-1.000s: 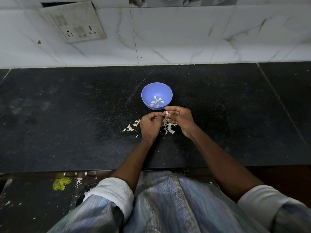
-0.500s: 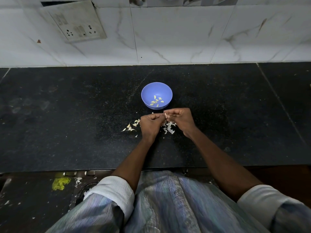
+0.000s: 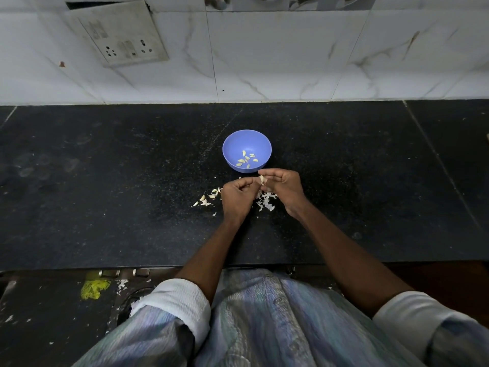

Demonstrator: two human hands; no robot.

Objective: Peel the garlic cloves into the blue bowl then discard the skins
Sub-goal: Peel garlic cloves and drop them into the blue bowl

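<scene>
Clove (image 3: pixel 262 179) pinched between both hands, just before the bowl (image 3: pixel 232 144).
Right hand (image 3: pixel 284 188) grips it; left hand (image 3: pixel 238 196) should strip skin onto the table (image 3: pixel 105 181), then drop it in.

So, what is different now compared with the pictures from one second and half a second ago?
Very little. The right hand closed toward the left hand half a second ago and has now opened slightly again, showing the garlic clove pinched at its fingertips. Both hands keep working that clove. The blue bowl, the peeled cloves inside it and the skins on the counter stayed in place.
</scene>
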